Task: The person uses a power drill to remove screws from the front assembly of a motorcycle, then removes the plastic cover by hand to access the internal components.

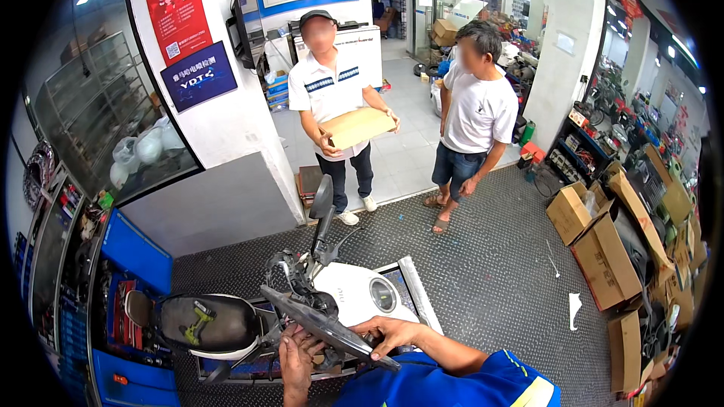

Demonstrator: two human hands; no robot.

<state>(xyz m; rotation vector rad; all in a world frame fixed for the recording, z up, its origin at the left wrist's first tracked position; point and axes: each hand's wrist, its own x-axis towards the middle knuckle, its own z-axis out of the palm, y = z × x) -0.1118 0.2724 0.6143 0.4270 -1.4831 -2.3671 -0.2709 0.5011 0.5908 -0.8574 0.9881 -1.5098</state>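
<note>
Black panel (324, 322), gripped by right hand (397, 332) at 4 o'clock, left hand (296, 359) at 8 o'clock, hold unclear, probably wants even support.

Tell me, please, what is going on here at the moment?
A person in blue has their right hand on a long dark panel at the motorcycle; their left hand is at its underside, its grip unclear. A green power tool lies on the seat. Beyond, a person in a cap holds a brown cardboard box, and another in a white T-shirt stands alongside, empty-handed as far as shows.
</note>
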